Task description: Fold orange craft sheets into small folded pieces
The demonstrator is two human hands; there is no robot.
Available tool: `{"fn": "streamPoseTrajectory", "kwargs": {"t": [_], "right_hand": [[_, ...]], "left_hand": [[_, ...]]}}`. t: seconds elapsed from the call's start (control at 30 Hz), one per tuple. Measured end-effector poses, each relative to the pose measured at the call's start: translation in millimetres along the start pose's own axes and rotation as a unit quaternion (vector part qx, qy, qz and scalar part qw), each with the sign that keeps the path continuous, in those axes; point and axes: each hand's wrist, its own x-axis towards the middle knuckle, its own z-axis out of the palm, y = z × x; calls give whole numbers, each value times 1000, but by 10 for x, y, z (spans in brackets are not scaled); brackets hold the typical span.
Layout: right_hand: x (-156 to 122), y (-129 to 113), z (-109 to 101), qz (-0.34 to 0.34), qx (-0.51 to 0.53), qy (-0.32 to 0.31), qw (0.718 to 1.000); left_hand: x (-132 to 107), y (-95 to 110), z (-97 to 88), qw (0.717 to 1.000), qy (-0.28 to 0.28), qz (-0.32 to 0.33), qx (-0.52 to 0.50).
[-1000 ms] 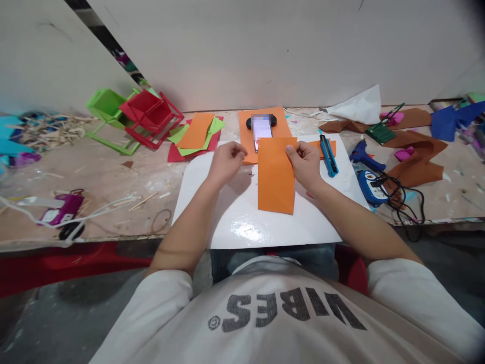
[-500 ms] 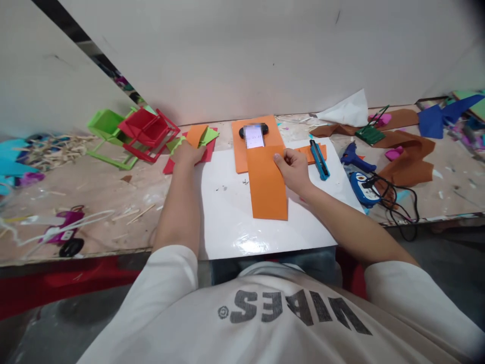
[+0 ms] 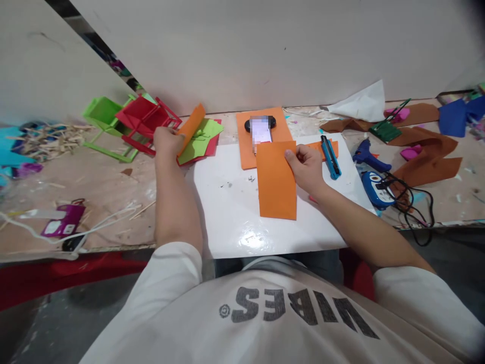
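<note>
My left hand [image 3: 165, 142] grips a small orange foam sheet [image 3: 191, 127] and tilts it up off a stack of green and red foam sheets [image 3: 202, 144] at the back left. My right hand [image 3: 307, 168] pinches the upper right edge of a larger orange foam sheet [image 3: 276, 180] that lies on a glossy white board [image 3: 235, 212] in front of me. Behind that sheet, a phone [image 3: 262, 130] rests on another orange sheet [image 3: 246, 146].
A blue utility knife [image 3: 330, 157] lies right of my right hand. A blue glue gun [image 3: 367, 156] and a blue device with black cable [image 3: 377, 188] sit further right, among brown felt pieces [image 3: 428, 164]. Red and green miniature chairs [image 3: 142, 119] stand at the back left.
My left hand left the orange sheet on the board, reached left to the foam stack and lifted the small orange sheet. My right hand stayed on the larger orange sheet.
</note>
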Motion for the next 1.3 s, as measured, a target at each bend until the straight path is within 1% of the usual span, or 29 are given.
{"fn": "streamPoseTrajectory", "kwargs": {"t": [0.17, 0.43, 0.63, 0.73, 0.87, 0.93, 1.0, 1.07, 1.1, 1.23, 1.3], "right_hand": [[14, 49, -7, 2, -9, -2, 1000], [33, 84, -5, 4, -19, 0, 1000], [35, 101, -2, 8, -18, -1, 1000], [41, 123, -7, 8, -16, -3, 1000], [51, 135, -10, -4, -18, -4, 1000], [56, 138, -14, -15, -24, -2, 1000], [59, 136, -19, -20, -28, -4, 999], [59, 129, -23, -23, -27, -10, 999], [58, 124, -24, -23, -23, -14, 999], [49, 111, -17, -16, -11, -15, 1000], [46, 115, -13, -12, -12, -12, 1000]], "left_hand": [[-8, -40, 79, 999, -33, -11, -15], [-66, 8, -41, 997, -70, -4, -21], [-35, 44, -47, 995, -101, -3, -3], [-40, 30, -30, 996, -92, 18, 8], [-59, 17, -11, 995, -61, 82, 13], [-58, 31, -15, 989, -69, 121, 47], [-57, 62, -24, 980, -98, 143, 94], [-64, 104, -32, 974, -120, 147, 124], [-74, 127, -33, 973, -122, 145, 132], [-136, 200, -23, 971, -108, 132, 166], [-169, 219, -20, 973, -106, 121, 166]]}}
